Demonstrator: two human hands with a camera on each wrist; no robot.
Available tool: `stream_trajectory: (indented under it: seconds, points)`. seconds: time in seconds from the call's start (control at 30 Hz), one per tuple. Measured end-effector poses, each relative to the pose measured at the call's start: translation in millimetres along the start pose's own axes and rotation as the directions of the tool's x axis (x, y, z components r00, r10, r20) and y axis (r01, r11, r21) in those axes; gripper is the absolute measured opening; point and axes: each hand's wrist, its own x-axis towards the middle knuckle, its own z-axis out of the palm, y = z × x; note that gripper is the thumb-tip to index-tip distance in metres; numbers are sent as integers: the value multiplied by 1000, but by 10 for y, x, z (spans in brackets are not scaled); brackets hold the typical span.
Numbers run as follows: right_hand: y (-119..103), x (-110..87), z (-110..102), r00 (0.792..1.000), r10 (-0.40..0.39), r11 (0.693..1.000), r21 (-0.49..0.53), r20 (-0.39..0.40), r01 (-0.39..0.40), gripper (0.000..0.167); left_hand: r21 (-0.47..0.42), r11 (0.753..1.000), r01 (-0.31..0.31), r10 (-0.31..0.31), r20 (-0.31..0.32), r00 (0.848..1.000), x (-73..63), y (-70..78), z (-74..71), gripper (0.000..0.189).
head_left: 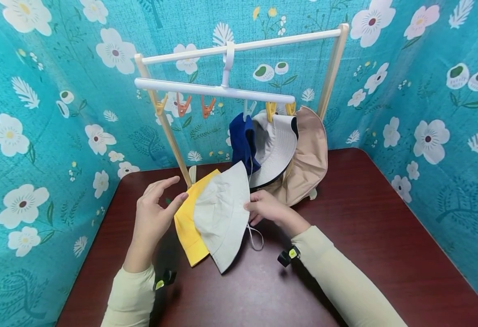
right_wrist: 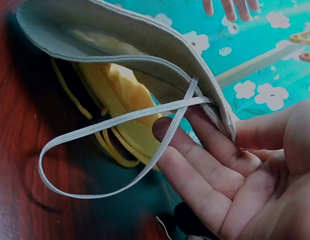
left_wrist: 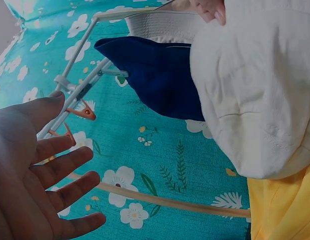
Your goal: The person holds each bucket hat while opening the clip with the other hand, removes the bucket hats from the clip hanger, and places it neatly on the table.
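My right hand [head_left: 269, 209] pinches the brim of a cream bucket hat [head_left: 222, 204] between thumb and fingers, and the hat is raised off the table on that side. A white elastic strap [right_wrist: 109, 120] loops down from its brim beside my fingers. Under and behind the cream hat is a yellow hat [head_left: 191, 222], partly covered by it. To the left of both hats my left hand [head_left: 153, 213] is held up with fingers spread and nothing in them. In the left wrist view its fingers [left_wrist: 69, 190] point toward the hats.
A wooden rack [head_left: 332, 72] carries a white hanger bar [head_left: 214, 88] with coloured clips. From it hang a navy hat [head_left: 240, 141], a light grey bucket hat [head_left: 277, 141] and a beige hat [head_left: 310, 159]. Orange clips [head_left: 208, 108] on the left hold nothing. Dark red table [head_left: 365, 227] below.
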Motion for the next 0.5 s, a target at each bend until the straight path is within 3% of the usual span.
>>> stream_trajectory:
  seconds: [0.5]
  points:
    - [96,165,-39,994,102,988,-109,-42,-106,12,30,999,-25,24,6,1000,0,-45,27,51]
